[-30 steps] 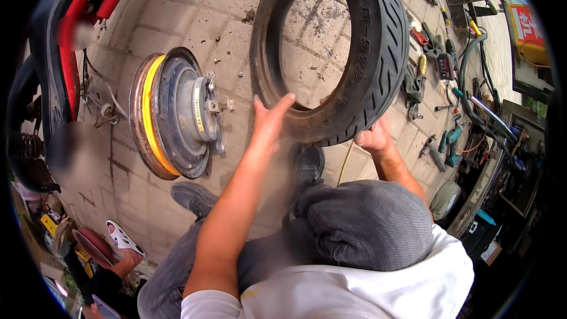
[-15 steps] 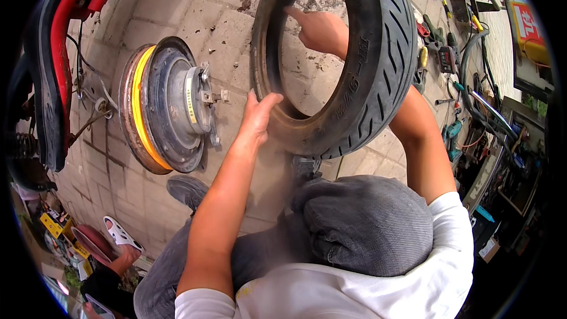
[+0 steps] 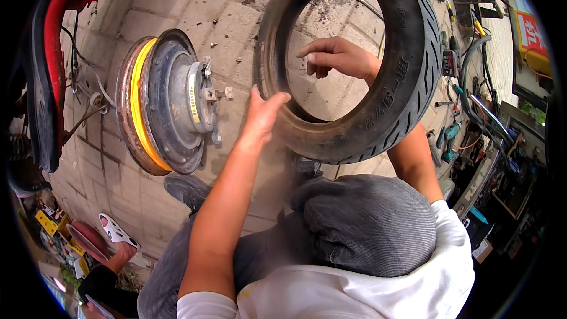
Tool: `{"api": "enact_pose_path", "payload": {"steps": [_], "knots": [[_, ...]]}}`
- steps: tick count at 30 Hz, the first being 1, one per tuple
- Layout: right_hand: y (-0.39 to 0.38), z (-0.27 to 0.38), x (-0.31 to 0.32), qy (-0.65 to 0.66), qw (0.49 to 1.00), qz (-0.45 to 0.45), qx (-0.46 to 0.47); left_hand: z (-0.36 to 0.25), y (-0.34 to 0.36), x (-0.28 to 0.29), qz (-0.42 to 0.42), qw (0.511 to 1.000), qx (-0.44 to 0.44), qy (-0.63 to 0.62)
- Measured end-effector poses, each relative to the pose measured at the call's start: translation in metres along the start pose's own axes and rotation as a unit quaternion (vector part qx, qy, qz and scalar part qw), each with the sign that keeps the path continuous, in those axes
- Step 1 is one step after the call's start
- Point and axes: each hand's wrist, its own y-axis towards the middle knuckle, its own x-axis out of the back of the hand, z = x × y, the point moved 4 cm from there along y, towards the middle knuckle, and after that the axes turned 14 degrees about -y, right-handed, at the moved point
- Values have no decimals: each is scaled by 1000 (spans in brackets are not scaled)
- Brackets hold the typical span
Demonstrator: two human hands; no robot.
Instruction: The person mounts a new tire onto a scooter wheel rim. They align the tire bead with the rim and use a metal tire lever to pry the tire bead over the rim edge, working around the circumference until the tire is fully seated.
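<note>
Steady the tyre (image 3: 360, 129), grasped low in the left hand (image 3: 261, 113); ease the right hand (image 3: 342, 59), empty and loose-fingered, around inside it.

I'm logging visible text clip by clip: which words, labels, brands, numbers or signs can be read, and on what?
Wording described, not copied:
Black rubber tyre: large raised characters on the sidewall, partly legible.
Red-and-yellow panel, right edge: large pale characters on red.
Pale yellow label strip on the grey metal wheel: too small to read.
Yellow box, lower left: dark print, too small.
</note>
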Motion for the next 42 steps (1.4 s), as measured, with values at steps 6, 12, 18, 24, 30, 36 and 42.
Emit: {"api": "enact_pose_path", "payload": {"steps": [6, 12, 18, 24, 30, 36, 42], "knots": [[-125, -17, 114, 407, 861, -261, 156, -14, -2, -3, -50, 994, -9, 99], [-186, -61, 88, 304, 866, -396, 7, -98, -46, -55, -123, 872, -292, 374], [-142, -147, 39, 397, 729, -557, 24, -134, -46, -99, -73, 752, -460, 466], [-117, -174, 26, 461, 754, -449, 132, -141, -60, -117, -81, 725, -489, 479], [-99, -156, 15, 465, 760, -417, 180, -133, -64, -105, -77, 667, -571, 473], [-100, -170, 19, 449, 733, -505, 77, -136, -66, -109, -63, 666, -595, 446], [-106, -159, 22, 460, 720, -508, 114, -154, -98, -133, -42, 608, -631, 480]]}}
